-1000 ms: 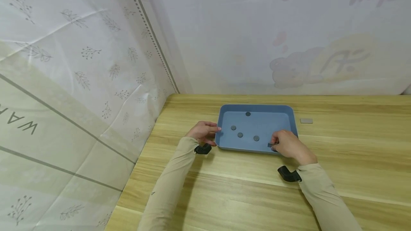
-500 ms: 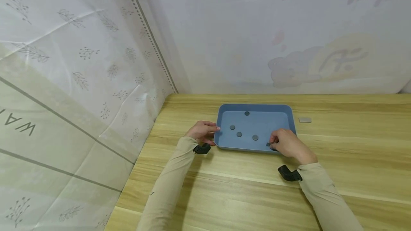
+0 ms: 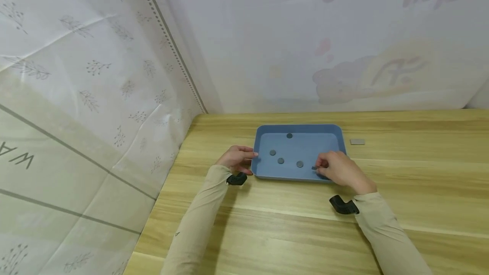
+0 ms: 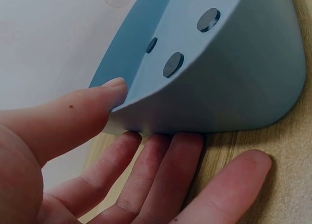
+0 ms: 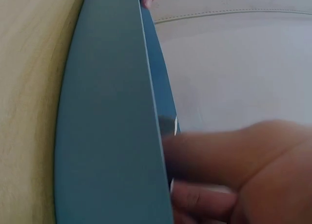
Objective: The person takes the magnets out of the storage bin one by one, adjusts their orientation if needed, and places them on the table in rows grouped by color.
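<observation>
A blue rectangular tray [image 3: 297, 176] rests on the wooden table, with several small dark grey discs [image 3: 299, 164] scattered over its floor. My left hand [image 3: 237, 157] holds the tray's left side. In the left wrist view its thumb [image 4: 114, 90] lies over the rim and several fingers touch the outer wall near the bottom. Inside the tray's front right corner, my right hand [image 3: 340, 169] pinches a small flat dark grey piece [image 3: 314, 167] between thumb and fingers. Most of that piece is hidden, so its full shape cannot be told; the tray wall hides the fingertips in the right wrist view.
A flat grey rectangular plate [image 3: 357, 141] lies on the wooden table [image 3: 275, 228] just right of the tray. Patterned white cloth [image 3: 237, 46] hangs behind the table and along its left side. Black wrist mounts [image 3: 344, 205] sit below both hands.
My right hand has shifted slightly left and away from the tray's front edge with the pinched piece, closer to the nearest disc. The left hand keeps its hold. The head view has turned slightly.
</observation>
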A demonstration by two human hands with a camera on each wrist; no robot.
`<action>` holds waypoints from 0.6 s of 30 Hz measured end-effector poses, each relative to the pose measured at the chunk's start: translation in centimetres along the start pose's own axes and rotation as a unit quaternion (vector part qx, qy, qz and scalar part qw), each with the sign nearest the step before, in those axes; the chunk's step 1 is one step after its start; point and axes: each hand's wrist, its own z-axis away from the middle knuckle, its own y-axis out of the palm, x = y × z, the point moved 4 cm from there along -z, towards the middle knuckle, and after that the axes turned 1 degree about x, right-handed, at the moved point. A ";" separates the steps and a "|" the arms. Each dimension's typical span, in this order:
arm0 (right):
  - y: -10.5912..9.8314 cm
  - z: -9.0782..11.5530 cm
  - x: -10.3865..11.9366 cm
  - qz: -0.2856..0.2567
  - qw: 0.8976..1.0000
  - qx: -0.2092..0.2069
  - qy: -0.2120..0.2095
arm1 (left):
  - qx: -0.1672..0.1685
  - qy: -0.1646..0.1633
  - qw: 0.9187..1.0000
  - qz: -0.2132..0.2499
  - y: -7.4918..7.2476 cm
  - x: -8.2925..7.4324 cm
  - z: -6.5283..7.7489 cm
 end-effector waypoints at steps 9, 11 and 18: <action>0.2 0.0 0.6 -0.059 0.995 0.018 -0.083 | -0.001 0.000 1.000 0.007 0.0 0.0 -0.2; 0.2 0.1 0.7 -0.067 0.994 0.018 -0.086 | 0.000 -0.001 1.000 0.008 0.0 -0.1 -0.2; -0.3 0.4 0.6 -0.100 0.991 -0.005 -0.089 | 0.001 -0.007 1.000 0.012 -0.1 0.1 -0.4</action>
